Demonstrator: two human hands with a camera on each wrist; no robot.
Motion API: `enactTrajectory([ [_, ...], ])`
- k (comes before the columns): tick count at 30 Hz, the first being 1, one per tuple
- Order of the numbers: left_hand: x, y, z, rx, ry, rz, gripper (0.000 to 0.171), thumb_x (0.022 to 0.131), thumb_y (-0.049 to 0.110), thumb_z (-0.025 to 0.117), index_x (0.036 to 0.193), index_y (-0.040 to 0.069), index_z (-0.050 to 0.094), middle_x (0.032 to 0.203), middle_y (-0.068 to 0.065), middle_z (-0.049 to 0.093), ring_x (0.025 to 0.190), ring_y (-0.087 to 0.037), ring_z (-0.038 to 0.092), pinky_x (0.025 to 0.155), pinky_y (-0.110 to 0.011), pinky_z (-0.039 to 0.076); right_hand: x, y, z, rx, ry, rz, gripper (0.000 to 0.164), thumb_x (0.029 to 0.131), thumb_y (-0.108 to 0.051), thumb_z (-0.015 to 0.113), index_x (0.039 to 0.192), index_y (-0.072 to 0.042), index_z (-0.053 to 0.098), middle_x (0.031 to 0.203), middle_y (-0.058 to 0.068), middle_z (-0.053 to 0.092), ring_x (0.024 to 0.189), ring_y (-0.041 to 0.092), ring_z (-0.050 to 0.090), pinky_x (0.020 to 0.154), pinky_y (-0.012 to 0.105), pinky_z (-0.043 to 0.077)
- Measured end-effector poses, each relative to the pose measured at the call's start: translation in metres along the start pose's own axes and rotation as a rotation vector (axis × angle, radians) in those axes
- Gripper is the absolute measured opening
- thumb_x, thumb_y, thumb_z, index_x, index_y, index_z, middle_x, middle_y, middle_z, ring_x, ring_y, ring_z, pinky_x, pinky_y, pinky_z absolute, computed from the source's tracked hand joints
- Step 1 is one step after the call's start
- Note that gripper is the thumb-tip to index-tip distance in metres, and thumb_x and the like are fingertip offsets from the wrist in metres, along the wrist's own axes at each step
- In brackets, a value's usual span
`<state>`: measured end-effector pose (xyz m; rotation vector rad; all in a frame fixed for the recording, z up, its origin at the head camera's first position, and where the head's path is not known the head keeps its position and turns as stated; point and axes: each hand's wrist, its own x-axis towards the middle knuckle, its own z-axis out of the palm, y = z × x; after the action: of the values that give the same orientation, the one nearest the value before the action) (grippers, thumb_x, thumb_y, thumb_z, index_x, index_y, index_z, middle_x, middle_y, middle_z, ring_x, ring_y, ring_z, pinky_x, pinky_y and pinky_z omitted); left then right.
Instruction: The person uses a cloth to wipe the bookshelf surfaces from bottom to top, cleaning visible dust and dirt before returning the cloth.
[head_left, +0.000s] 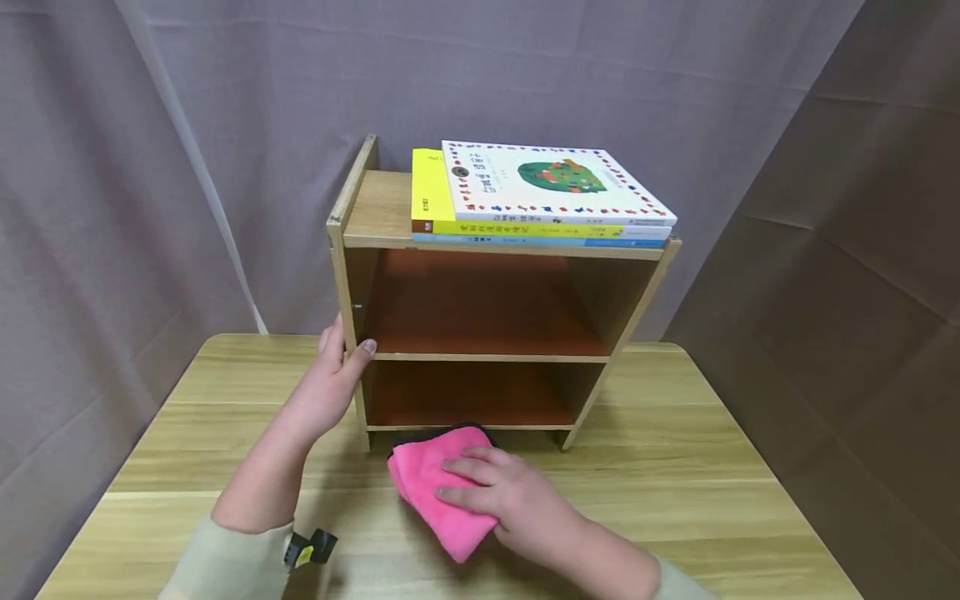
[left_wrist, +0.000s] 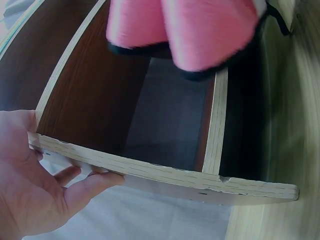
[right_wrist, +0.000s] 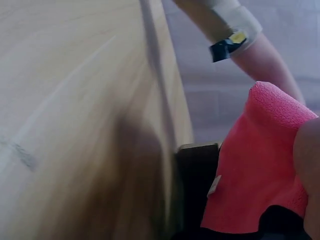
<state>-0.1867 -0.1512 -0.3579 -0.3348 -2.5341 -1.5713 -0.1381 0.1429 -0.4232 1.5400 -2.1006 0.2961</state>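
Note:
A small wooden bookshelf (head_left: 491, 358) with a brown interior stands on the table. My left hand (head_left: 326, 387) grips its left side panel (left_wrist: 165, 172), thumb over the front edge near the middle shelf board and the other fingers round the outer face. In front of the lowest shelf board, my right hand (head_left: 517, 500) holds a folded pink cloth (head_left: 427, 475) with black edging. Its fingers lie across the top of the cloth, and the thumb is hidden. Seen from the left wrist, the cloth's folds overlap the lower compartment.
Several books (head_left: 555, 187) lie stacked flat on the bookshelf's top, a white one with a green picture uppermost. The wood-grain table (head_left: 675, 500) extends to both sides. Grey curtains (head_left: 525, 75) hang behind and beside it.

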Motion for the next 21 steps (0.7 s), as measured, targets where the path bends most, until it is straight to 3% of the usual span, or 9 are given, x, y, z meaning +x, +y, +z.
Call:
enactTrajectory([
  [11, -0.001, 0.001, -0.001, -0.013, 0.015, 0.020, 0.070, 0.106, 0.038, 0.043, 0.159, 0.036, -0.003, 0.154, -0.017, 0.017, 0.143, -0.035, 0.019, 0.114, -0.060, 0.019, 0.009, 0.015, -0.023, -0.024, 0.135, -0.019, 0.043, 0.079, -0.004, 0.073, 0.118, -0.021, 0.074, 0.126, 0.005, 0.066, 0.116, 0.031, 0.060, 0.096, 0.040, 0.050],
  [21, -0.002, 0.003, 0.000, -0.013, 0.011, -0.005, 0.072, 0.105, 0.041, 0.043, 0.159, 0.035, -0.005, 0.157, -0.017, 0.015, 0.144, -0.039, 0.020, 0.114, -0.061, 0.018, 0.013, 0.041, -0.029, -0.066, 0.185, -0.006, 0.043, 0.076, -0.002, 0.080, 0.115, -0.020, 0.075, 0.122, 0.006, 0.068, 0.113, 0.031, 0.061, 0.092, 0.044, 0.052],
])
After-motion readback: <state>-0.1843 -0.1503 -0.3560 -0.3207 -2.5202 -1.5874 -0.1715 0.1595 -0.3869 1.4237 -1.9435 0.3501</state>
